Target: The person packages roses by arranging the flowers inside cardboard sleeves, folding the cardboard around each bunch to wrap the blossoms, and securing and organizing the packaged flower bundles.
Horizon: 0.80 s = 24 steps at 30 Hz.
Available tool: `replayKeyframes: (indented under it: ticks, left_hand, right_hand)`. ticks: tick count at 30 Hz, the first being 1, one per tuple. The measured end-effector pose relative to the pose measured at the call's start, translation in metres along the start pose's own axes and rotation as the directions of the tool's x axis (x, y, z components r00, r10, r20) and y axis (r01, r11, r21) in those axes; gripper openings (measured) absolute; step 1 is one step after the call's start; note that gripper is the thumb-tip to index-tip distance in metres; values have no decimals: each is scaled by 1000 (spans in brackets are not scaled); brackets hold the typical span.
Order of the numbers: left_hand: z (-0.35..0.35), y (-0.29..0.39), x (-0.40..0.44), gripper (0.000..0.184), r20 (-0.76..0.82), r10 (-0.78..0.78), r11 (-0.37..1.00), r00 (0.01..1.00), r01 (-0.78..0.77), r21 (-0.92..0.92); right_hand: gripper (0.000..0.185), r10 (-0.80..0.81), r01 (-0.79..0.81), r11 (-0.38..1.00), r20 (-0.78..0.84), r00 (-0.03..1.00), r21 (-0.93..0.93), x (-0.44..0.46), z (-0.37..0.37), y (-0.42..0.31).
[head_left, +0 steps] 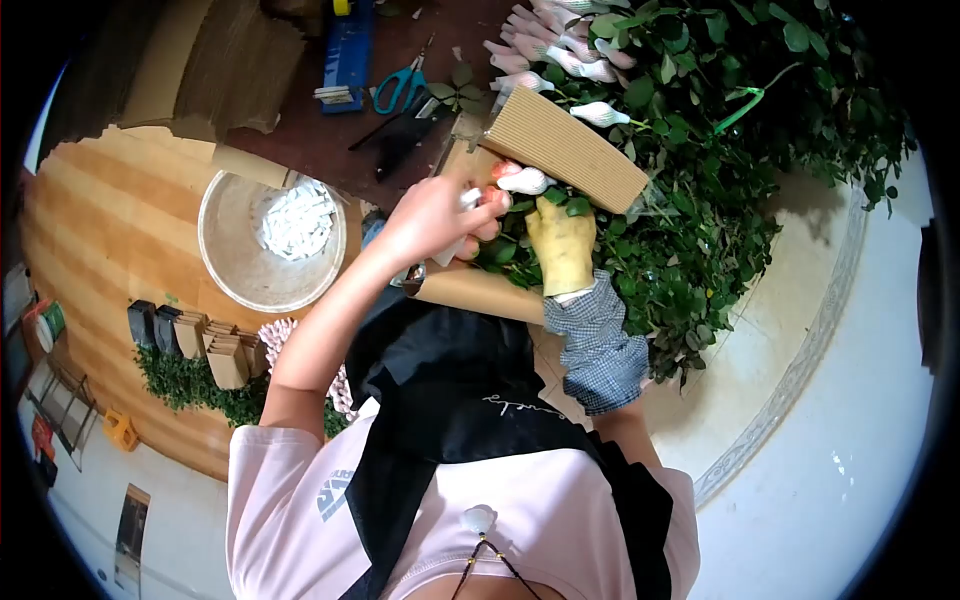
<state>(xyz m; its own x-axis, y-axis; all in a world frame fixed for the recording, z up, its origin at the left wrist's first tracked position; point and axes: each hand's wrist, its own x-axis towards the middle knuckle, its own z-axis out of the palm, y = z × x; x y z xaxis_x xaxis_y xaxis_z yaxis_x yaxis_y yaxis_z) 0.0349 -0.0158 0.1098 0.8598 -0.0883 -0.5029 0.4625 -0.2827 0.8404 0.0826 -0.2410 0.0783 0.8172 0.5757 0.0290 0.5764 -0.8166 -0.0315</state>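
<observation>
My left hand [440,222] is bare, its fingers curled round a small white sleeve [469,198] beside reddish rose heads. One rose bud in a white net sleeve [526,181] lies just past my fingertips. A yellow work glove covers my right hand [562,245], closed among the leafy rose stems [515,250]; its fingertips are partly hidden by leaves. Corrugated cardboard [568,150] lies above the gloved hand, and a brown cardboard edge [480,291] sits below both hands.
Many netted rose heads [575,60] and thick foliage [700,200] fill the right side. Blue-handled scissors [400,88], a black tool [405,135] and a blue tape dispenser [347,60] lie ahead. A bucket [215,255] of white sleeves stands left, near wrapped bunches [228,360].
</observation>
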Motion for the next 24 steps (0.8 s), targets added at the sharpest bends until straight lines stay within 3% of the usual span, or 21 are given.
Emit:
replayKeyframes:
  ticks: [1, 2, 3, 4, 5, 6, 7, 8, 9, 11, 13, 15, 16, 17, 18, 19, 20, 21, 22, 23, 24]
  left_hand:
    - [-1, 24, 3, 35, 119, -109, 994, 987, 105, 35]
    - [16, 15, 12, 34, 10, -44, 982, 999, 42, 182]
    - [29, 7, 16, 34, 13, -42, 983, 999, 39, 177]
    - [36, 3, 19, 31, -129, 198, 936, 972, -148, 319]
    - [41, -1, 21, 28, -229, 438, 829, 869, -292, 478]
    - [46, -6, 25, 28, -332, 578, 801, 745, -443, 403]
    - [38, -1, 21, 28, -333, 575, 804, 747, -440, 401]
    - [24, 10, 11, 24, -239, 280, 959, 930, -260, 114]
    - [12, 15, 1, 20, -51, -17, 990, 999, 9, -144]
    - [5, -25, -9, 19, -427, 261, 954, 866, -299, -23]
    - [-38, -43, -48, 24, -493, 63, 996, 868, -25, 84]
    - [-68, -103, -84, 29, -512, -321, 939, 796, 336, -67]
    - [-84, -141, -100, 38, -613, -314, 901, 725, 431, 48]
    - [-96, -191, -120, 60, -667, -224, 927, 710, 367, 80]
    - [-103, -233, -138, 81, -732, -161, 947, 662, 312, 75]
    - [-113, -219, -154, 92, -705, -310, 858, 638, 507, 82]
    - [-113, -212, -160, 88, -731, -277, 845, 623, 521, 124]
    - [-108, -204, -162, 83, -755, -242, 830, 609, 533, 165]
    - [-102, -193, -156, 73, -702, -247, 863, 667, 481, 153]
    - [-92, -177, -144, 64, -646, -245, 894, 723, 426, 139]
    - [-76, -150, -128, 42, -611, -254, 934, 750, 354, 45]
  right_hand:
    - [10, -8, 11, 998, 55, 998, -55, 2, -2, -2]
    - [12, -30, 30, 999, 26, 999, -11, 1, -3, -2]
    - [12, -29, 29, 999, 29, 999, -16, -1, -5, -2]
    - [12, -4, 9, 999, 90, 996, -53, -3, -5, -3]
    - [12, 21, -7, 996, 149, 989, -90, -4, -3, -3]
    - [10, 14, -13, 999, 28, 1000, -33, -2, 7, 6]
    - [13, 150, -146, 989, 161, 976, -35, -4, 8, 10]
    - [16, 194, -200, 980, 233, 953, 6, -1, 1, 10]
    - [20, 230, -255, 966, 305, 924, 45, 4, -6, 9]
    - [23, 237, -261, 964, 293, 926, 44, 11, -13, 4]
    - [26, 252, -273, 961, 271, 929, 41, 10, -12, 5]
    - [30, 46, -64, 986, 116, 992, 153, 1, -10, 16]
    - [32, -57, 44, 974, 52, 997, 224, -5, -4, 27]
    - [36, -25, -19, 941, 123, 992, 338, -10, -16, 25]
    - [35, -18, -72, 948, 278, 960, 309, -8, -35, 20]
    - [34, -8, -118, 956, 428, 904, 267, -3, -57, 14]
    - [34, -12, -114, 958, 435, 900, 264, 0, -77, 3]
    - [33, -102, -16, 917, 275, 956, 398, 2, -95, -10]
    - [31, -171, 99, 855, 97, 980, 509, 3, -103, -21]
    - [30, -167, 64, 828, 136, 977, 557, 1, -104, -28]
    - [30, -202, 43, 857, 258, 945, 514, -1, -101, -31]
